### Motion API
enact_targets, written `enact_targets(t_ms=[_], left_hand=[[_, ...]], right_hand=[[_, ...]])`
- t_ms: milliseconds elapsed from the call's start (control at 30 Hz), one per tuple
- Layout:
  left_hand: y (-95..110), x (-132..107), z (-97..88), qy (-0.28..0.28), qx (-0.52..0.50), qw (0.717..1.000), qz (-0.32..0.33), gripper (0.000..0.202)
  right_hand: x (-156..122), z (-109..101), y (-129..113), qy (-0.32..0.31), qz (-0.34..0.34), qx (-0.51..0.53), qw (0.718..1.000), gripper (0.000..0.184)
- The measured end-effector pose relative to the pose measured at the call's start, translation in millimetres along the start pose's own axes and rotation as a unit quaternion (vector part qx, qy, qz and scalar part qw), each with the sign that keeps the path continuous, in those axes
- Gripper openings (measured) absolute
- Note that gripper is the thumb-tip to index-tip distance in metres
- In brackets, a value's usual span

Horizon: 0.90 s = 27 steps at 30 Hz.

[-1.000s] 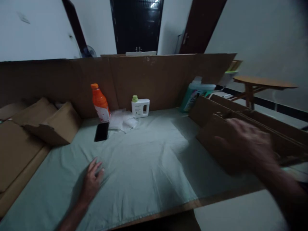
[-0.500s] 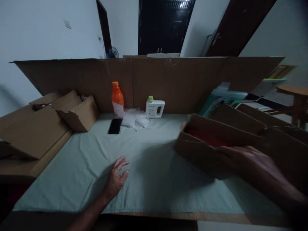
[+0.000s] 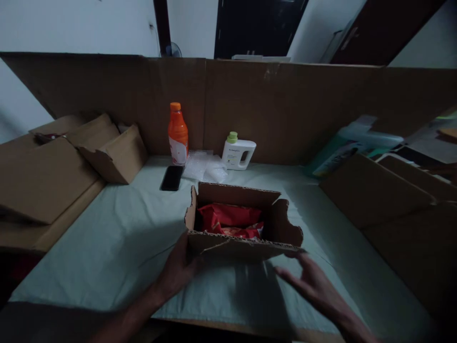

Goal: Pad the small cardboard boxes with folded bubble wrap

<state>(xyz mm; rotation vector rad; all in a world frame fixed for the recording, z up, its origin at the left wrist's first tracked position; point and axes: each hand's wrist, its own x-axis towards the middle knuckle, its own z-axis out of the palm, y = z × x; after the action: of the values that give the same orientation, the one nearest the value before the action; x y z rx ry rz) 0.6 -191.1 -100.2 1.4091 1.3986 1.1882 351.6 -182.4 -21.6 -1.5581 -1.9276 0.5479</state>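
Observation:
A small open cardboard box is in front of me over the middle of the table, with crumpled red packets lying inside. My left hand is at its near left corner, fingers along the side and thumb toward the front wall. At the near right corner is my right hand; its fingers touch the box low down, their tips partly hidden, while the thumb sticks out below the front wall. Whether the box's bottom rests on the cloth cannot be seen.
Behind the box are a black phone, bubble wrap, an orange bottle and a white jug. Cardboard boxes stand left and right, with a teal liquid jug by the right ones. A cardboard panel closes the back.
The box has come from the right side to the middle, brought by my right hand. My left hand has moved from the bare cloth to the box's left corner. The view has tilted down.

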Motion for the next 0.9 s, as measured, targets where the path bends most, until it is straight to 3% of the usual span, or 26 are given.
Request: enact_targets(t_ms=[67, 133, 267, 367, 500, 633, 800, 900], left_hand=[[2, 8, 9.2, 0.002, 0.011, 1.0, 0.013, 0.051], [8, 25, 19.7, 0.005, 0.032, 0.999, 0.044, 0.048], [20, 74, 35.4, 0.0, 0.07, 0.993, 0.097, 0.06], [21, 104, 31.2, -0.031, 0.082, 0.988, 0.124, 0.068], [10, 133, -0.5, -0.07, 0.206, 0.962, 0.162, 0.056], [-3, 187, -26.9, 0.015, 0.308, 0.94, 0.146, 0.04], [-10, 272, -12.6, 0.076, 0.362, 0.918, 0.143, 0.039], [-7, 293, -7.9, 0.089, 0.37, 0.912, 0.152, 0.027]], right_hand=[[7, 25, 11, -0.033, 0.018, 0.007, 0.999, 0.046], [25, 39, 19, -0.025, 0.035, 0.014, 0.999, 0.044], [76, 47, 33, 0.015, 0.04, 0.049, 0.998, 0.041], [101, 55, 40, 0.027, 0.062, 0.101, 0.993, 0.044], [102, 68, 49, 0.024, 0.076, 0.112, 0.991, 0.039], [99, 70, 58, 0.031, 0.099, 0.071, 0.992, 0.04], [99, 68, 59, 0.021, 0.12, 0.039, 0.992, 0.042], [97, 69, 58, 0.028, 0.13, 0.033, 0.991, 0.044]])
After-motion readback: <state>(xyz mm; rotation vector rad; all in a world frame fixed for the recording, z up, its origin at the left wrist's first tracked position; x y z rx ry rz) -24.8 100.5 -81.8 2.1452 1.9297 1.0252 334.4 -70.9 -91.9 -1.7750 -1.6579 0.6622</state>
